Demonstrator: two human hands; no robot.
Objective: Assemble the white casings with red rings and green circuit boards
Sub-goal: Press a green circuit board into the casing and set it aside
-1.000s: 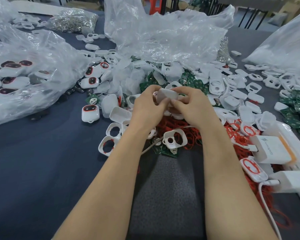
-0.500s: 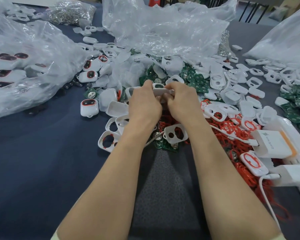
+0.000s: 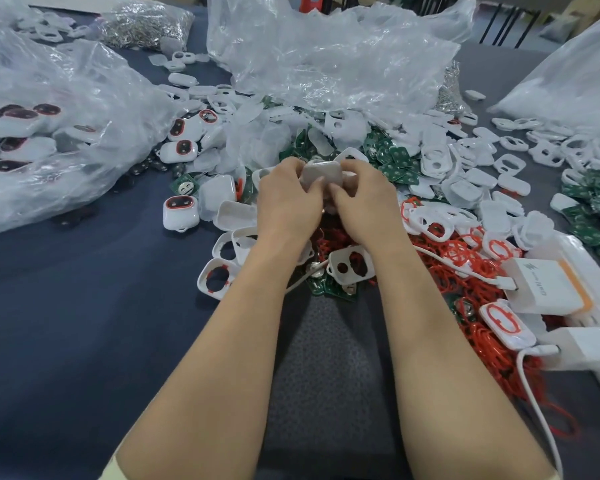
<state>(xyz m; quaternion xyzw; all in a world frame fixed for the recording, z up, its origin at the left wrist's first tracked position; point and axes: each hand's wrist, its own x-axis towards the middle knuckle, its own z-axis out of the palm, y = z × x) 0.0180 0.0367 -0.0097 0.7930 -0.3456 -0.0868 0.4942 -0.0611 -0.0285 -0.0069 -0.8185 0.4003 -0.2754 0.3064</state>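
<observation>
Table [image 3: 66,323], dark blue cloth; the largest bare stretch lies on the near left, from the left edge across to the left forearm; the far half and the right side are crowded up to the frame edges.

Clear plastic bags, three: one crumpled at back centre [image 3: 326,64], its lower edge resting on the heap; one at left [image 3: 66,133], holding finished white units with dark red-rimmed windows; one at right [image 3: 575,81], cut off by the frame edge.

Grey mat [image 3: 326,358], near centre, between the two forearms; bare.

Loose white casings [image 3: 464,188], heaped from the centre out to the right; a few empty frames spill onto the open cloth near the left wrist.

Red rings [image 3: 440,251], a tangled pile under and to the right of the right wrist, trailing toward the near right edge.

Green circuit boards [image 3: 395,161], one cluster just behind the hands; a second at the right edge.

White charger block [image 3: 547,285], orange stripe, near right, with a white cable [image 3: 533,410] running down to the near edge.

Left hand [image 3: 288,202] and right hand [image 3: 364,202]: side by side above the heap, fingers curled, thumbs meeting on the near face of the held piece.

White casing [image 3: 321,171], gripped between both hands, raised off the pile; whether it carries a ring or board cannot be told.

Finished unit [image 3: 180,213], red-ringed, standing alone at the heap's left edge.
</observation>
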